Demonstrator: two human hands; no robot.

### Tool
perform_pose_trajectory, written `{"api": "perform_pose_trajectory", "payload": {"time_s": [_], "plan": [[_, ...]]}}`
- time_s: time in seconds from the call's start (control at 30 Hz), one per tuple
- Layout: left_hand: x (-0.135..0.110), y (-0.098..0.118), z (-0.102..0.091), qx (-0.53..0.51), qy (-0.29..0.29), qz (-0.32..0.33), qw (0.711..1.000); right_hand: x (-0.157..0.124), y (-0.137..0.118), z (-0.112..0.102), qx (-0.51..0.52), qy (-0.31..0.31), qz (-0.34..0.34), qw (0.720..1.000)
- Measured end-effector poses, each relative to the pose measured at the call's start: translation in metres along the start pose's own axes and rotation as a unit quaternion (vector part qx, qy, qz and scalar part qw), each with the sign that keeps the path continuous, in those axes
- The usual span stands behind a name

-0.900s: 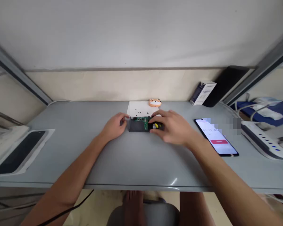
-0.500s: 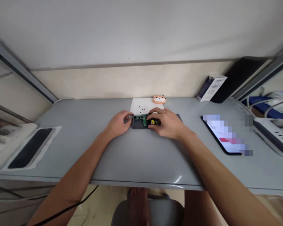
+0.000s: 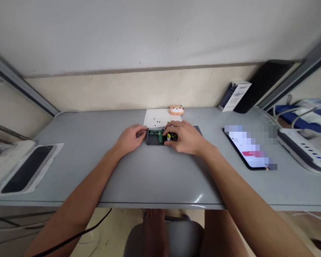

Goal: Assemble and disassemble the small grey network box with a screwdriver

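A flat dark casing (image 3: 153, 140) with a green circuit board (image 3: 159, 135) in its left part lies at the middle of the desk. At its left end, my left hand (image 3: 131, 138) pinches the edge between thumb and fingers. My right hand (image 3: 186, 137) reaches over the casing, thumb and fingers curled around a small black part with a yellow ring (image 3: 169, 136). That part is half hidden by the fingers, so its kind is unclear. Behind the casing lies a white sheet (image 3: 149, 116) with several tiny dark pieces, probably screws (image 3: 155, 125).
An orange animal-faced case (image 3: 177, 110) sits on the sheet's far right corner. To the right are a lit phone (image 3: 246, 150), a power strip (image 3: 307, 150), a small box (image 3: 234, 95) and a black cylinder (image 3: 264, 87). A dark phone-shaped panel (image 3: 28, 169) lies at left.
The whole view has shifted slightly, moving the desk things a little left. Both hands keep nearly the same hold on the casing and the black part.
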State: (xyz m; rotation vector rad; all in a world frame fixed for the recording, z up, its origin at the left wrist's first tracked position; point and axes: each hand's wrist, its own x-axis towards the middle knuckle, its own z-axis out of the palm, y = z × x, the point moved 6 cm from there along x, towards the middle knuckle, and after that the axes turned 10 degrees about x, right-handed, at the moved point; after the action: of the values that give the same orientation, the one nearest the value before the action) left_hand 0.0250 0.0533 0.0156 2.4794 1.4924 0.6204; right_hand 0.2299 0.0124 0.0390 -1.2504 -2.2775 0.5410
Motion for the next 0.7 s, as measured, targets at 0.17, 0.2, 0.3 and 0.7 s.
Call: {"api": "perform_pose_trajectory", "payload": {"time_s": [0.17,0.2,0.3,0.7], "plan": [[0.001,0.0,0.0,0.0,-0.007,-0.007,1.0,-0.002,-0.002,0.001,-0.014,-0.019,-0.003,1.0],[0.001,0.0,-0.001,0.004,-0.008,-0.007,1.0,-0.002,-0.001,0.002,-0.011,-0.017,-0.007,1.0],[0.002,0.002,-0.003,0.01,-0.012,-0.003,1.0,0.0,0.002,-0.005,0.033,0.036,-0.034,0.998],[-0.001,0.013,-0.017,0.043,0.161,0.022,0.986,-0.028,0.038,-0.071,0.388,0.536,0.056,0.748]]}}
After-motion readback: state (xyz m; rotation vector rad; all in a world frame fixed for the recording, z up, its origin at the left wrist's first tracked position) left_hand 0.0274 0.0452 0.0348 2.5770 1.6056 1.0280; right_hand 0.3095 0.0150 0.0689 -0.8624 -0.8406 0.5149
